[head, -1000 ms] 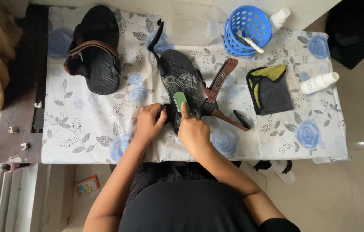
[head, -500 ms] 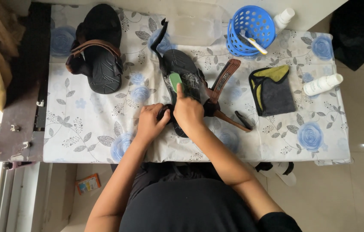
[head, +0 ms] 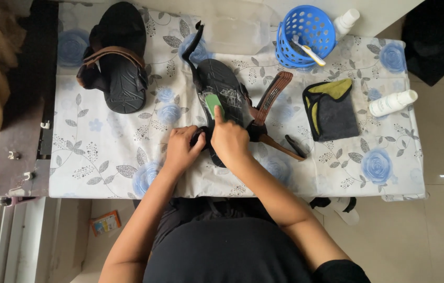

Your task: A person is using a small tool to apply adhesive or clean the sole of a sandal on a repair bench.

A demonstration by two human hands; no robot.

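A black sandal [head: 227,91] with brown straps lies sole-up in the middle of the flowered tablecloth [head: 127,152]. My right hand [head: 228,139] presses a small green brush [head: 214,105] onto its sole, index finger stretched along the brush. My left hand [head: 182,149] grips the sandal's near end and holds it steady. A second black sandal [head: 117,60] lies sole-up at the far left of the cloth.
A blue plastic basket [head: 305,29] with a toothbrush stands at the back. Beside it lie two white bottles [head: 392,103] and a folded grey and yellow cloth [head: 332,110]. A dark wooden frame [head: 20,105] borders the table's left side.
My right hand slid the green brush away from me up the sole and has drawn slightly back. My left hand stayed on the sandal's near end.
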